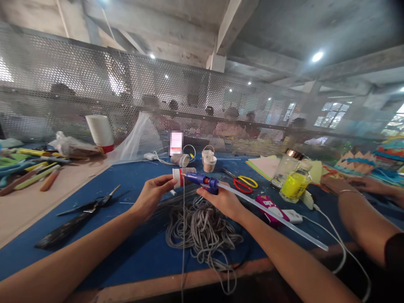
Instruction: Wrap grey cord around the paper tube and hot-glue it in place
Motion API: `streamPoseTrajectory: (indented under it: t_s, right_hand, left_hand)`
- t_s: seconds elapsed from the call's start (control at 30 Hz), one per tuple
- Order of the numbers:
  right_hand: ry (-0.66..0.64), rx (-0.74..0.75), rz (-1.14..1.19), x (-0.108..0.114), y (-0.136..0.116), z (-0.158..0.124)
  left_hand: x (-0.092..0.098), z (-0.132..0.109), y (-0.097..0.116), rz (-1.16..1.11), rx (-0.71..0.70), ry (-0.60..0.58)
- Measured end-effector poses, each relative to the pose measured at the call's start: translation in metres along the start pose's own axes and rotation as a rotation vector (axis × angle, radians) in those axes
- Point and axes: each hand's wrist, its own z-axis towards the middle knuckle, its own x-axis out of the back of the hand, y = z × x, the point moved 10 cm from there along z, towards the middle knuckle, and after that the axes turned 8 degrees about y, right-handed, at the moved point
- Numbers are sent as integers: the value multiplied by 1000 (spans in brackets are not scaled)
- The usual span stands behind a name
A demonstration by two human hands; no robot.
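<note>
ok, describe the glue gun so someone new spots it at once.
On the blue table, find the grey cord heap at the near edge. Just beyond it, the right hand holds the glue gun, pointed at a cup in the left hand. Its blue body and long translucent stick set it apart from cup and cord.

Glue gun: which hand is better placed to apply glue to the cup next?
Probably the right hand: it holds the blue glue gun, which points at the cup. The left hand seems better placed for steadying, because it holds that cup.
</note>
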Motion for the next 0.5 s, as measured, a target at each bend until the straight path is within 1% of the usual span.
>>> streamPoseTrajectory:
  t_s: [0.1,0.3,0.5]
  right_hand:
    - [-4,16,3,0,-2,0]
    - [-12,50,17,0,-9,-1]
    - [5,83,-34,1,-10,0]
  left_hand:
    - [-5,1,3,75,-66,-76]
    - [-2,3,3,75,-88,-70]
    - [-1,4,0,82,-95,-80]
